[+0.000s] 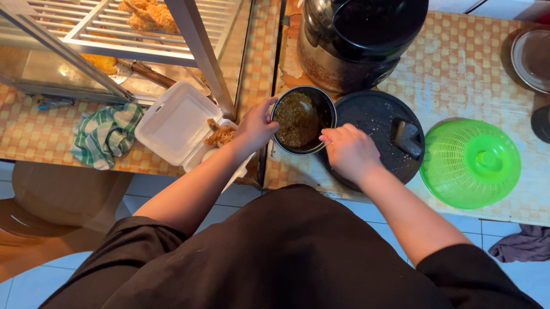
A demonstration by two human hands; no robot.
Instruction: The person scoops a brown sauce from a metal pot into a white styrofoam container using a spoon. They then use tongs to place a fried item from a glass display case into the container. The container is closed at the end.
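Centre frame: left hand [256, 127] grips pot [303, 119] rim, right hand [350, 151] pinched at its right edge, on black lid [384, 131]; foam box [181, 124] left on bench [462, 66]

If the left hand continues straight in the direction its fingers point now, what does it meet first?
The left hand points right and up, already at the rim of the round black pot of brown-green sauce. Going on, it would probably meet the sauce itself, though height is unclear.

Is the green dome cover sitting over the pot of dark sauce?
No, the green dome cover lies on the counter, apart from the uncovered pot of dark sauce.
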